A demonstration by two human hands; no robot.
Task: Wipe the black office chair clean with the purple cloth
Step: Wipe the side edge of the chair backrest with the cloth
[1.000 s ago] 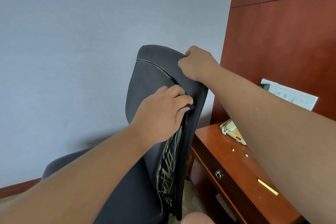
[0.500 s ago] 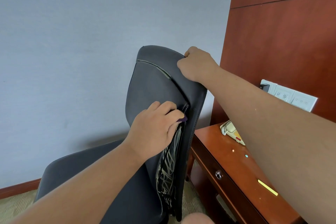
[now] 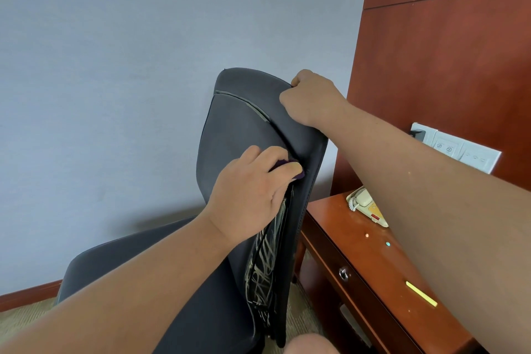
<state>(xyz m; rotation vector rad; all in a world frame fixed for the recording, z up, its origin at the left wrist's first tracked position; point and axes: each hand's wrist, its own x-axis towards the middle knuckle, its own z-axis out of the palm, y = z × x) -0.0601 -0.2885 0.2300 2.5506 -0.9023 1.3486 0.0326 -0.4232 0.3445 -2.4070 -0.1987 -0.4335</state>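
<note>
The black office chair [image 3: 230,129] stands in the middle of the view, its backrest upright and seen from the side. My left hand [image 3: 253,192] grips the purple cloth [image 3: 296,174] and presses it against the right edge of the backrest at mid height; only small bits of cloth show between and past my fingers. At the backrest's top right corner my right hand [image 3: 310,98] grips the edge with curled fingers. Worn, cracked covering [image 3: 265,264] shows on the backrest's side below my left hand.
A reddish wooden desk [image 3: 365,261] with a drawer stands right of the chair, close to the backrest. On it lie a beige telephone [image 3: 365,202] and a yellow stick [image 3: 421,293]. Wall sockets [image 3: 451,148] sit on the wood panel. A grey wall lies behind.
My left hand slid down the backrest edge with the cloth, then came back up a little. My right hand kept its hold on the top corner.
</note>
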